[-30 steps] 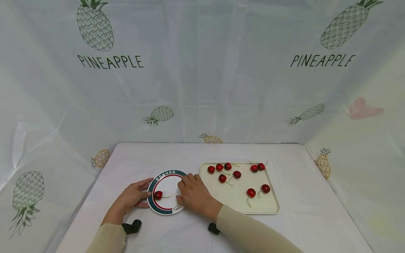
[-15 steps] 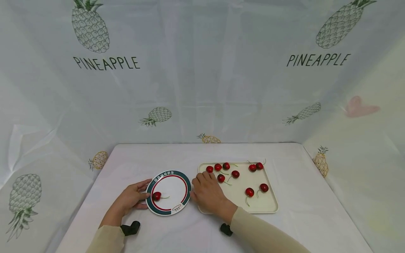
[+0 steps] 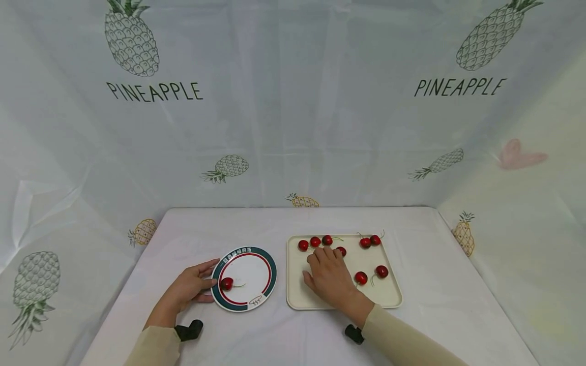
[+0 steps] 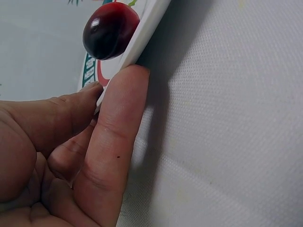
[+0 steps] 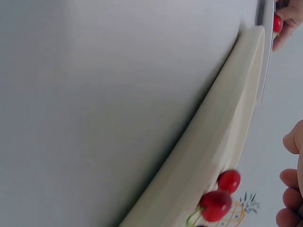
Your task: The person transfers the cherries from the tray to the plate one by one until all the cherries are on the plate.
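My left hand point(image 3: 194, 285) grips the left rim of a round white plate point(image 3: 252, 272) with a teal and red border. In the left wrist view the thumb point(image 4: 75, 111) lies at the plate's edge, with a finger along the other side. One dark red cherry point(image 3: 227, 283) with a stem lies on the plate near that hand. My right hand point(image 3: 331, 277) is over a cream rectangular tray point(image 3: 297, 300), fingers loosely bent, thumb apart from them. It hides a cherry there and partly covers another cherry point(image 3: 341, 251). Nothing shows between thumb and fingers in the right wrist view.
Several more cherries lie in the tray, including a pair point(image 3: 370, 241) at the back right and two at the front right, one the right-hand cherry point(image 3: 382, 272). A white cloth covers the table point(image 3: 229, 223). Behind stands a pineapple-print curtain point(image 3: 311, 127).
My right hand has moved right from over the plate, past the tray's left edge, to above the tray's middle. The left hand stays at the plate's rim.
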The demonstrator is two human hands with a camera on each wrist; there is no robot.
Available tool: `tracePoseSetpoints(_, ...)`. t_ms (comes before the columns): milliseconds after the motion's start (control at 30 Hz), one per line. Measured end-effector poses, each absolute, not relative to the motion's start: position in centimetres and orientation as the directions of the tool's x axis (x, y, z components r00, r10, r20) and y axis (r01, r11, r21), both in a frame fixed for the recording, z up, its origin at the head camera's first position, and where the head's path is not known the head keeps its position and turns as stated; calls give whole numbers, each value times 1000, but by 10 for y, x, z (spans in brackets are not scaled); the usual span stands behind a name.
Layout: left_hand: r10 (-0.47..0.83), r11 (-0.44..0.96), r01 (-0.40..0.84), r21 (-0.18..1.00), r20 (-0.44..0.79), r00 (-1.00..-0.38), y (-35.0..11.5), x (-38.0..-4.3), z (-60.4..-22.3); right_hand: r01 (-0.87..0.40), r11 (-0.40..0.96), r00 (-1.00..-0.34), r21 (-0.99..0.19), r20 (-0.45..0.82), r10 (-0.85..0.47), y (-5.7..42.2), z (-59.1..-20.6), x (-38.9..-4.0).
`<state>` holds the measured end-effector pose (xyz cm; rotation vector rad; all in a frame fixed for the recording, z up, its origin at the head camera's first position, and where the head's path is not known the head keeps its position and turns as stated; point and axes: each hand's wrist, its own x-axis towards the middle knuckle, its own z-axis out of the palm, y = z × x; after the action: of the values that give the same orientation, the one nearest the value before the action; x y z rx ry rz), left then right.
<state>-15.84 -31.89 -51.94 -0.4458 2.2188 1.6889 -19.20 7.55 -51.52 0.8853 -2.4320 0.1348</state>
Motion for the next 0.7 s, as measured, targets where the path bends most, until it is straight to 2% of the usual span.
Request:
tracePoseSetpoints(467,-48,239,-436,868,-438,-898,-319,-158,-518,-533,842,-694,78,530,-488,121,-528,-184)
tracePoseSetpoints(700,-52,245,-438,865,-439,-897,-319,-159,-519,-512,856,-690,77,556,-463,144,-533,-177)
